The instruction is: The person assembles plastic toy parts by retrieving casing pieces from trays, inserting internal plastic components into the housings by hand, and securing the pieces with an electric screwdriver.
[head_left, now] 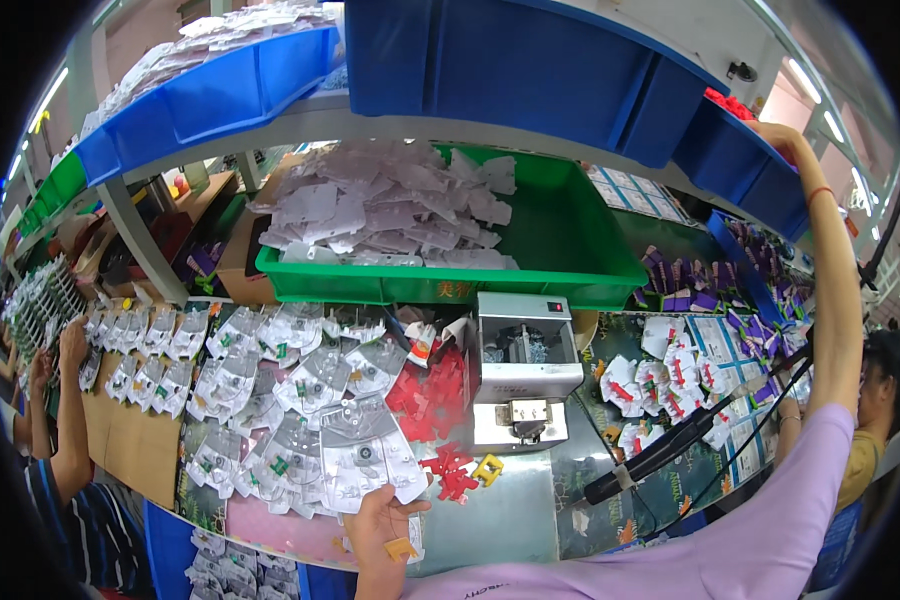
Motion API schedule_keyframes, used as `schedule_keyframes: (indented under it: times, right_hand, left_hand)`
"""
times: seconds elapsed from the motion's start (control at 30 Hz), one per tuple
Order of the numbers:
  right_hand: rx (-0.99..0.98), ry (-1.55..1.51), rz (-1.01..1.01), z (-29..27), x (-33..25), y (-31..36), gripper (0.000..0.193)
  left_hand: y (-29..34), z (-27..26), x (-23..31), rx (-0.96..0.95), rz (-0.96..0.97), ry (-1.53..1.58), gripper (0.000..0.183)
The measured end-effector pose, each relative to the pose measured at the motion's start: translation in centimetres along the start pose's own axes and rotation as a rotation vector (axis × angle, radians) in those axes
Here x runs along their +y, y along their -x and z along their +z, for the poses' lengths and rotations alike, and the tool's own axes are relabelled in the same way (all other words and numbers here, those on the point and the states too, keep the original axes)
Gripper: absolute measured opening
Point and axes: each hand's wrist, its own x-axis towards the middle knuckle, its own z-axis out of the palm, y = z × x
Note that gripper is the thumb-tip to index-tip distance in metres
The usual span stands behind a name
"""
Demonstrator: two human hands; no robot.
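Note:
My left hand [375, 530] is palm up at the near edge of a translucent white plastic plate [368, 450]. Its fingers are apart and touch or nearly touch that edge; an orange-yellow patch shows by the thumb. The plate lies over the front of a spread of similar plates [290, 450] with small green and grey fittings. Far up at the right, my right arm stretches to a blue bin [740, 170] of red parts [728, 103]. My right hand [778, 140] reaches over its rim, with the fingers hidden inside.
Red plastic pieces [452, 472] and a yellow piece [488, 470] lie before a small grey-white machine [526, 345] holding screws. Behind stands a green tray [580, 240] of translucent plates. A black power driver [660, 450] crosses the bench at right. People work on both sides.

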Motion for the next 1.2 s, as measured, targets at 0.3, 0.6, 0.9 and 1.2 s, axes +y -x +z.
schedule_keyframes:
  times: [0.3, 0.6, 0.9, 1.2]
  right_hand:
    - [0.109, 0.073, -0.213, 2.9, -0.7, 1.1, 0.057]
    - [0.208, 0.208, -0.265, 0.7, 1.0, -1.0, 0.056]
    - [0.167, 0.187, -0.179, 0.5, -0.5, -0.3, 0.052]
    - [0.234, 0.446, -0.4, 0.9, -0.8, -1.7, 0.057]
  left_hand:
    - [0.9, 1.0, -0.4, 0.063, 0.069, -0.158, 0.04]
    - [1.5, -0.4, 0.0, -0.049, -0.008, -0.142, 0.031]
    - [1.2, -0.6, 0.1, -0.039, -0.003, -0.121, 0.033]
    - [0.9, -0.5, -0.8, 0.004, -0.083, -0.094, 0.03]
